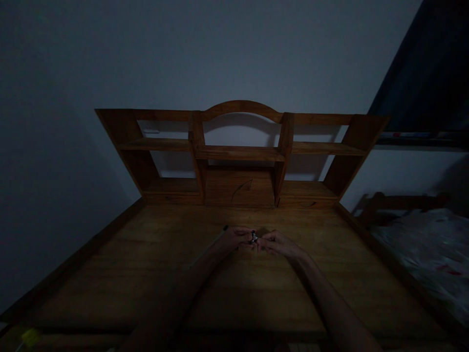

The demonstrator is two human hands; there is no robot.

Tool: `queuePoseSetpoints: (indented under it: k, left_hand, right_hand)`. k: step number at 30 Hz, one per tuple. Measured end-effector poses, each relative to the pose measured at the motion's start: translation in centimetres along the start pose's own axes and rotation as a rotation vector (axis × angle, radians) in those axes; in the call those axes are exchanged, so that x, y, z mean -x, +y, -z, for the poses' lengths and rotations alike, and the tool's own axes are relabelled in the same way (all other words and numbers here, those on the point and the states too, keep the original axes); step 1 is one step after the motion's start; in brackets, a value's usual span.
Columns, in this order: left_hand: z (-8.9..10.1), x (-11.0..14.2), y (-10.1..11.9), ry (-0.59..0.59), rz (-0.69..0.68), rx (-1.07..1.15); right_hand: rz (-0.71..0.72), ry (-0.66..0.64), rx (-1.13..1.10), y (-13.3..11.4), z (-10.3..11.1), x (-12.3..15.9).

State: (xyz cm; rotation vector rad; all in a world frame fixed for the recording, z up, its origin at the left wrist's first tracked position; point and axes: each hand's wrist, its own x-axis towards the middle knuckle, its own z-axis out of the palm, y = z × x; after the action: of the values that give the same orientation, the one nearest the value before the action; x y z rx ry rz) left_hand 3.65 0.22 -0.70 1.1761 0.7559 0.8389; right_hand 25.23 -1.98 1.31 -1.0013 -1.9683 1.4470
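My left hand (pixel 235 237) and my right hand (pixel 277 243) meet above the middle of the wooden desktop (pixel 176 230). Between their fingertips is a small shiny metal piece (pixel 254 237) with dark parts, too small and dim to name. The left fingers are closed around its left side. From the right, the other hand's fingertips pinch at it, partly hiding it. Beside my left forearm lies a thin pale stick-like thing (pixel 208 247) with a black tip; its lower end goes out of sight by the arm.
A wooden shelf unit (pixel 240 154) rises at the back of the desk against a pale wall (pixel 234 54). A yellow thing (pixel 31 336) is at the lower left edge. To the right are a plastic-covered heap (pixel 428 239) and a dark window or curtain (pixel 428 73).
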Motion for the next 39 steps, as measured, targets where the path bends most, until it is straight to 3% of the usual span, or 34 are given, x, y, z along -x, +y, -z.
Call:
queuePoseSetpoints:
  k: [7,18,24,28,33,39]
  left_hand:
    - [-0.7,0.8,1.1,0.031,0.014,-0.092]
    - [0.0,-0.3,0.5,0.009,-0.011,-0.064]
    - [0.3,-0.3,0.4,0.058,-0.063,-0.031]
    - [0.6,-0.6,0.2,0.122,-0.021,-0.043]
    - [1.0,-0.9,-0.1,0.095,-0.044,-0.026]
    - [0.8,-0.9,0.2,0.166,-0.019,0.029]
  right_hand:
    - [-0.042,-0.055,-0.01,-0.1,0.3,0.3]
    - [0.011,-0.011,-0.017,-0.1,0.4,0.1]
    - [-0.001,0.126,-0.076,0.2,0.4,-0.1]
    - [0.01,0.149,-0.082,0.2,0.2,-0.1]
    - [0.021,0.194,-0.103,0.5,0.2,-0.4]
    - [0.011,0.272,-0.077,0.7,0.1,-0.5]
